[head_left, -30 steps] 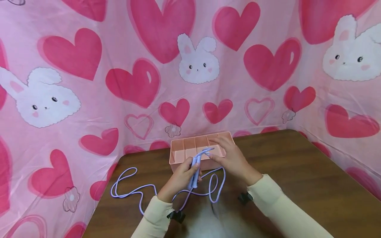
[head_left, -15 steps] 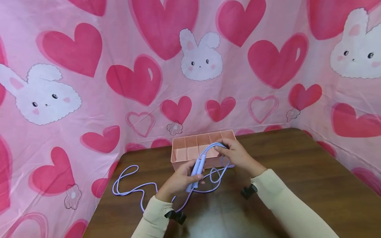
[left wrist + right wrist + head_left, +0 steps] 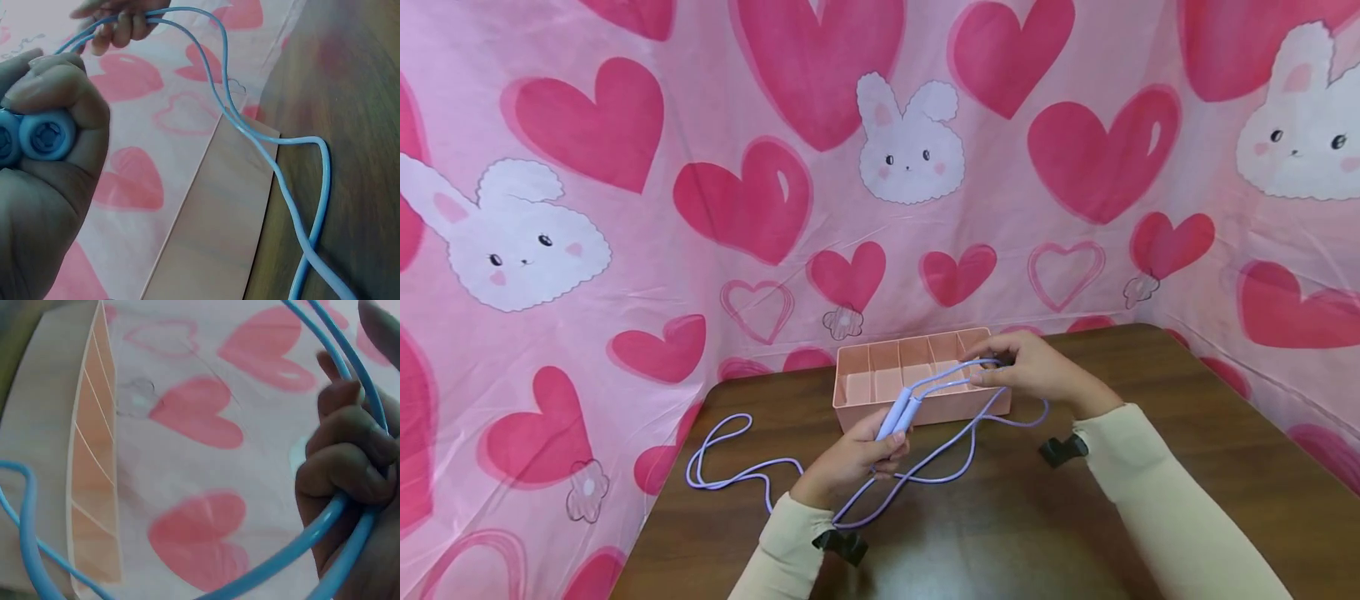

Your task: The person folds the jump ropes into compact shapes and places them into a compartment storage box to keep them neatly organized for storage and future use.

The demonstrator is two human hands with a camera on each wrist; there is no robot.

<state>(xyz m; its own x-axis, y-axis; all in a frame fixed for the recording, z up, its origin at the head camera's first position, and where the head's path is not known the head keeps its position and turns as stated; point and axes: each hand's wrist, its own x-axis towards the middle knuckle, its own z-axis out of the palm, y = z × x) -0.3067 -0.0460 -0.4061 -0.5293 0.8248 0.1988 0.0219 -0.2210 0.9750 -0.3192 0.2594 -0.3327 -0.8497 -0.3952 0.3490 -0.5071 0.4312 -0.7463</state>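
A lavender jump rope is held between both hands. My left hand (image 3: 859, 454) grips its two handles (image 3: 898, 414) side by side; in the left wrist view their round ends (image 3: 49, 134) show beneath the thumb. Two strands of cord (image 3: 943, 379) run from the handle tops to my right hand (image 3: 1030, 371). In the right wrist view that hand's curled fingers (image 3: 344, 465) wrap round both strands, and the cord (image 3: 281, 553) hangs on below. Behind the hands stands a pink divided box (image 3: 868, 371), its front partly covered by rope and fingers.
More of the cord (image 3: 737, 479) lies in loose loops on the left of the dark wooden table (image 3: 1075, 500). A pink fabric backdrop (image 3: 985, 217) with hearts and rabbits hangs right behind the table's back edge.
My right hand has closed round the two strands and moved right, drawing them out from the handles. The rope's slack has shifted right with it. My left hand keeps its grip.
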